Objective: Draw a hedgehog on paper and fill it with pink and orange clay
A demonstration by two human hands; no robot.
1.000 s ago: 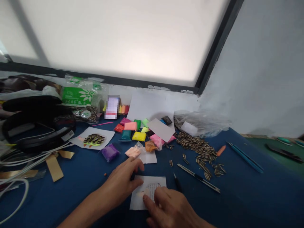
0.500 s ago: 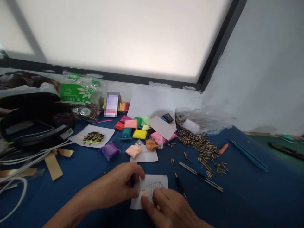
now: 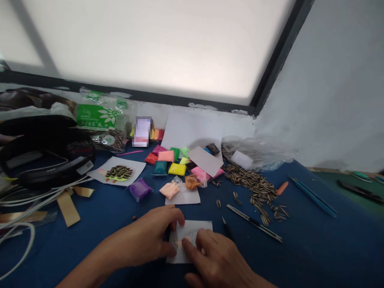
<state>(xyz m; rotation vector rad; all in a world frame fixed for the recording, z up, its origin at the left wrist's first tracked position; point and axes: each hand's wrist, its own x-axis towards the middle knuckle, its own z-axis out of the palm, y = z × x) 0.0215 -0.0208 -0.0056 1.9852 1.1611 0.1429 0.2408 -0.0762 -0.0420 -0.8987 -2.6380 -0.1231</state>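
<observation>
A small white sheet of paper [image 3: 204, 225] with a pencil drawing lies in front of me. Pale peach clay [image 3: 179, 243] is on the drawing's left part. My left hand [image 3: 156, 232] rests at the sheet's left edge, thumb and fingers apart. The index finger of my right hand [image 3: 214, 256] is stretched out and presses on the clay; its thumb is apart, the other fingers curl over the drawing and hide part of it. A black pen [image 3: 227, 228] lies just right of the sheet, partly behind my right hand.
Colored clay packets [image 3: 177, 169] lie beyond the sheet. Striped sunflower seeds [image 3: 252, 184], a utility knife [image 3: 255, 223] and blue tweezers [image 3: 313, 197] are to the right. A seed-covered hedgehog picture [image 3: 118, 173], a purple packet [image 3: 140, 190] and white cables [image 3: 39, 204] lie left.
My right index finger has shifted slightly right and up on the clay, and its thumb now shows below. My right hand covers more of the pen. The left hand hardly moves.
</observation>
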